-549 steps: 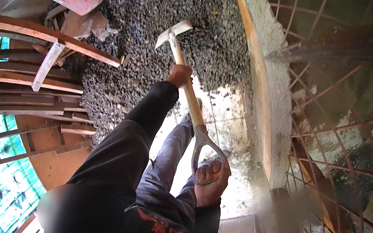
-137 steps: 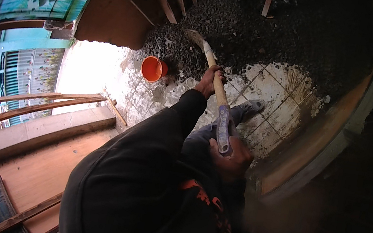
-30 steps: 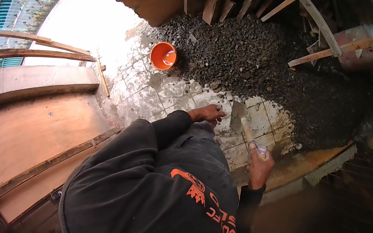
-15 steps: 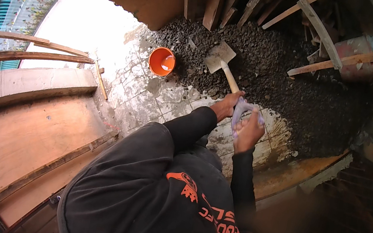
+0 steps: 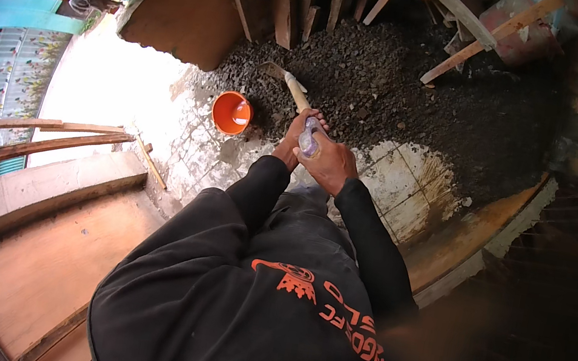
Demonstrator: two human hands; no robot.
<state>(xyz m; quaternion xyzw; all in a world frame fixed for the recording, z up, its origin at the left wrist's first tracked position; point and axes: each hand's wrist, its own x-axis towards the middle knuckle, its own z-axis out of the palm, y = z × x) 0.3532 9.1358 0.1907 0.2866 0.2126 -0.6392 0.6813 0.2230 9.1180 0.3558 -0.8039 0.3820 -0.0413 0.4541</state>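
Observation:
A shovel [image 5: 295,93] with a pale wooden shaft and a purplish handle is in both my hands. My left hand [image 5: 294,138] wraps round the lower shaft. Close behind it, my right hand [image 5: 335,166] is closed on the handle grip. The blade is seen nearly edge-on, at the left part of a dark gravel heap [image 5: 381,66]; whether it is sunk into the stones I cannot tell. An orange bucket [image 5: 232,113] stands left of my hands, with something pale and shiny inside.
Wooden planks [image 5: 283,17] lean at the back. A long timber [image 5: 461,62] slants over the gravel beside a stained drum [image 5: 528,29] at the far right. White-splashed floor tiles [image 5: 402,188] lie ahead of me. To the left runs a low concrete ledge [image 5: 50,190].
Both hands and the shovel have moved left, toward the bucket side. The blade has turned from flat-on to nearly edge-on, and my hands are closer together in view.

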